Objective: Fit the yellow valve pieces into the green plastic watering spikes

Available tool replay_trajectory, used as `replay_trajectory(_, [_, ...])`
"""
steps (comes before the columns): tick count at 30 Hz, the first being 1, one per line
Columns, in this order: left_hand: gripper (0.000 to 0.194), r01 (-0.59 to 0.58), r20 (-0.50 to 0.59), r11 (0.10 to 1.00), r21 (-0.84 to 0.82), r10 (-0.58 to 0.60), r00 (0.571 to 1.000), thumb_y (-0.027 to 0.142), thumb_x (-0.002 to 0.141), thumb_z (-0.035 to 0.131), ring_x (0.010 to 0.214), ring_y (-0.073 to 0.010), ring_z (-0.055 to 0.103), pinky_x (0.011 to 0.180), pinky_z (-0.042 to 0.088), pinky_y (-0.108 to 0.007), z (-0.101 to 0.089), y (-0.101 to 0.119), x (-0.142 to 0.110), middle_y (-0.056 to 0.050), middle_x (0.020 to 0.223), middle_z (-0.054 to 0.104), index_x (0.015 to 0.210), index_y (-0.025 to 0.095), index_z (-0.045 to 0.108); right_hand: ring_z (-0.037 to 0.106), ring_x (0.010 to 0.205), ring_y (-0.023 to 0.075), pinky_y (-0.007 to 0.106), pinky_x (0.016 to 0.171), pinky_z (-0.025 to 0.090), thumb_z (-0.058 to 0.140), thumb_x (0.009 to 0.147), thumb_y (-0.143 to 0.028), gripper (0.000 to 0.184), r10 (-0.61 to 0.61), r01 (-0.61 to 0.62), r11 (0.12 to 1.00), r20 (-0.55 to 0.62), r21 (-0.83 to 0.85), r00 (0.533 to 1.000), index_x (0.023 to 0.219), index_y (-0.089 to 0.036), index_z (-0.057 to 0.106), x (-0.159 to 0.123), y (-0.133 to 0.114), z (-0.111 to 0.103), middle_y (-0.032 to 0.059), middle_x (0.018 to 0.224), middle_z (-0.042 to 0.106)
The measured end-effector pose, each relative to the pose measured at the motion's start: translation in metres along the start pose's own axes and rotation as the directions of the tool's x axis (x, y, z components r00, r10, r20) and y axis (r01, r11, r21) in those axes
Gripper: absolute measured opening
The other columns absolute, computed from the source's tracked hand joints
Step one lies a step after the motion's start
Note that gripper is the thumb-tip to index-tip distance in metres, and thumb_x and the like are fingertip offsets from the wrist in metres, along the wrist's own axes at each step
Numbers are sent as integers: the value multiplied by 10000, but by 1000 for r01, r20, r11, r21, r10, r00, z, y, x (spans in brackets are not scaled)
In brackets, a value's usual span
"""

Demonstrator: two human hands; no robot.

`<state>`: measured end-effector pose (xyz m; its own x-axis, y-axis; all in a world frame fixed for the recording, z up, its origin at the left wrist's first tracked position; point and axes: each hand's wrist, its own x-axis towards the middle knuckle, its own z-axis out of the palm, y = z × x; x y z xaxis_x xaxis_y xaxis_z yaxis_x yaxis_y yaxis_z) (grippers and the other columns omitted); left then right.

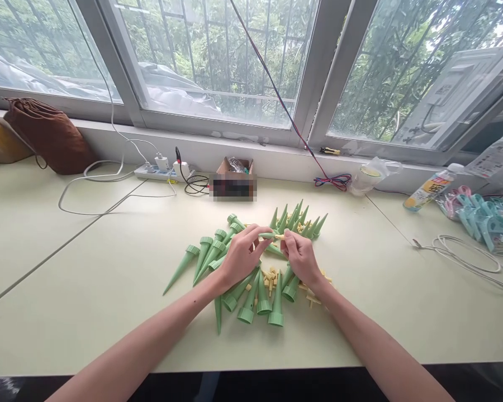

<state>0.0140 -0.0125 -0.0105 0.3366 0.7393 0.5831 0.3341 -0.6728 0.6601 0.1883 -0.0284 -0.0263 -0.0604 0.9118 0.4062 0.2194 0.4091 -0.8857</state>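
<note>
Green plastic spike: a slim length [266, 235] held just above the middle of the pile, its end meeting a pale yellow stem [280, 237]; fingers hide most of it.
Left hand: fingers and thumb [245, 248] closed around the green spike.
Right hand: thumb and forefinger [302, 254] clamped on the yellow stem; the two hands are close together.
Pile: capped green spikes [207, 251] fan out to the left, tips toward the near left; wide-ended spikes [275, 304] lie at the near side; a back-right cluster [297, 218] points upward, small yellow parts [270, 278] lying between the hands.
Table edge: the near rim [276, 368] runs under both forearms, with pale tabletop between it and the nearest spikes.
Side room: tabletop [109, 301] stretches left past a dark seam [58, 247], and right to a loosely looped white cable [461, 257].
Far edge: a power strip [153, 173] with plugs in it and a red-and-blue wire bundle [333, 181] lie near the window ledge.
Cardboard box: open-topped [224, 166], crumpled clear plastic and something teal inside; its front is blurred out.
Clear packaging: teal and pink clips [486, 223] within, at far right.
Bottle: white-capped, with a yellow label [431, 190]; contents cannot be seen.
Clear plastic bag: by the ledge [364, 176], something yellowish showing through.
</note>
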Motion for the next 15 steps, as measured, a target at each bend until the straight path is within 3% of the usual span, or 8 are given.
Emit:
replay_trajectory(5, [140,98,-18,992,-80,-99,995,266,932,581,593,-80,531,513,481,-205,-1,2,0,-47,1008,667,991,189,682,352,479,108,259,468,301,377,1024,-443,426,-49,44,996,-61,-76,997,708,-195,521,1,-2,-1,-42,549,391])
replay_trajectory(9, [196,226,9,941,-254,-231,973,320,898,633,600,-85,556,496,481,-203,-4,4,2,-53,1019,662,1037,191,682,371,491,104,245,466,316,433,1008,-400,293,-108,97,987,-82,-129,991,821,-200,537,0,-6,-1,-42,602,440])
replay_trajectory(15, [344,388,180,788,-479,-345,921,394,858,685,434,-77,463,369,374,-183,-8,5,6,34,581,533,1121,175,651,469,544,111,237,497,397,537,960,-329,129,-240,220,956,-85,-193,967,935,-205,561,-3,-8,2,-24,672,530])
